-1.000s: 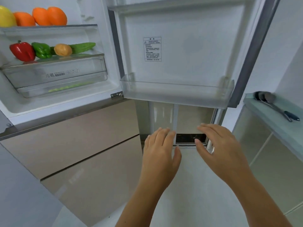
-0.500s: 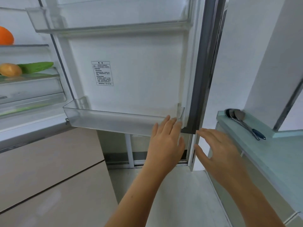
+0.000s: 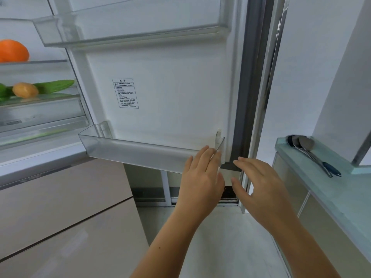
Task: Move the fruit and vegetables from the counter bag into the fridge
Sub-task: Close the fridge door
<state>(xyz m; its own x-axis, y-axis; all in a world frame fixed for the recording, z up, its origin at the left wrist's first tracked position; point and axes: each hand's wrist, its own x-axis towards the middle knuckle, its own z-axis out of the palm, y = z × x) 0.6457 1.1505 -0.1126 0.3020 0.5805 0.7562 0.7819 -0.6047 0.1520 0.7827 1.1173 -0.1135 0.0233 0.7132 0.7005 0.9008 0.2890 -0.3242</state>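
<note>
The fridge door (image 3: pixel 170 93) stands open in front of me, its lower clear bin (image 3: pixel 138 152) holding nothing. At the far left the fridge shelves show an orange (image 3: pixel 13 51), a potato (image 3: pixel 25 90) and a cucumber (image 3: pixel 56 86). My left hand (image 3: pixel 200 179) is open, its fingertips at the right end of the lower door bin. My right hand (image 3: pixel 259 187) is open too, fingers spread just below the door's dark outer edge. Both hands hold nothing. The counter bag is out of view.
A pale green counter (image 3: pixel 337 189) runs along the right with two metal spoons (image 3: pixel 309 151) on it. Beige lower fridge drawers (image 3: pixel 60 207) fill the lower left. White floor (image 3: pixel 220 241) lies between fridge and counter. A white wall (image 3: pixel 305 77) rises behind the door.
My view has swung right, pushing the fridge shelves to the left edge. Both hands rose from floor level to the bottom right corner of the open door.
</note>
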